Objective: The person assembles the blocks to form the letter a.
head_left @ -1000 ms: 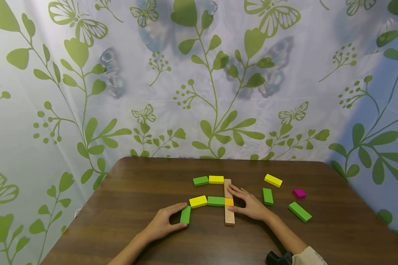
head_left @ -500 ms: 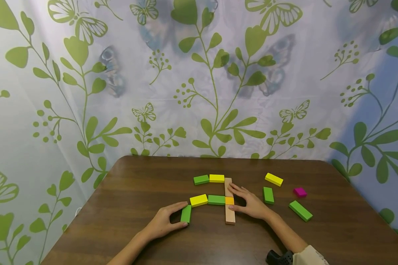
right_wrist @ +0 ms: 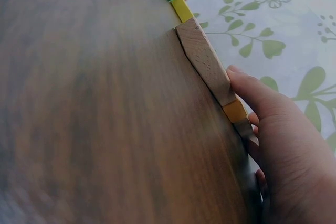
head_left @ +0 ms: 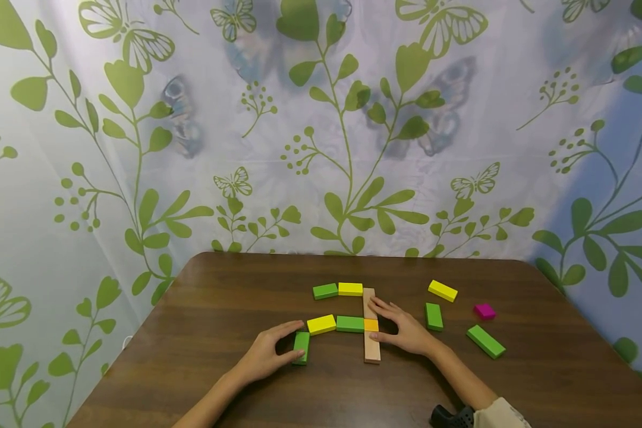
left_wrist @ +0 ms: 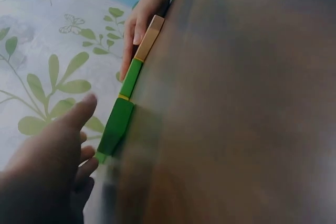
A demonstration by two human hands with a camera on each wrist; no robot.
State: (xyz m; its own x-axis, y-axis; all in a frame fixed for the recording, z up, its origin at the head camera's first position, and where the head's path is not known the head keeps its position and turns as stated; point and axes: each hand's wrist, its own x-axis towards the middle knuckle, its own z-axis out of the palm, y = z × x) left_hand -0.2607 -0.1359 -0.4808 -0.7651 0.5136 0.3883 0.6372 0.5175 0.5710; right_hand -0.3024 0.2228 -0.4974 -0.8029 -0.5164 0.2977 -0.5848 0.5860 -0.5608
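Blocks lie flat on the brown table (head_left: 246, 285). At the row's left end is a green block (head_left: 302, 348), set lengthwise toward me. My left hand (head_left: 264, 353) stands beside it with thumb and fingers spread; in the left wrist view its thumb is apart from the green block (left_wrist: 116, 124). A yellow block (head_left: 321, 324) and another green block (head_left: 350, 324) lead right to an orange block (head_left: 371, 325) between two plain wooden blocks (head_left: 371, 348). My right hand (head_left: 409, 333) rests at these, its thumb and extended fingers touching the wooden ones (right_wrist: 205, 59).
Behind this row, a green block (head_left: 325, 291) and a yellow block (head_left: 350, 289) join the far wooden block. At the right lie a yellow block (head_left: 443, 290), two green blocks (head_left: 485, 341) and a magenta block (head_left: 484, 311). A patterned curtain (head_left: 321, 148) hangs behind the table.
My left hand has eased off the green block, its fingers moving slightly away. The right hand and the blocks stay where they were.
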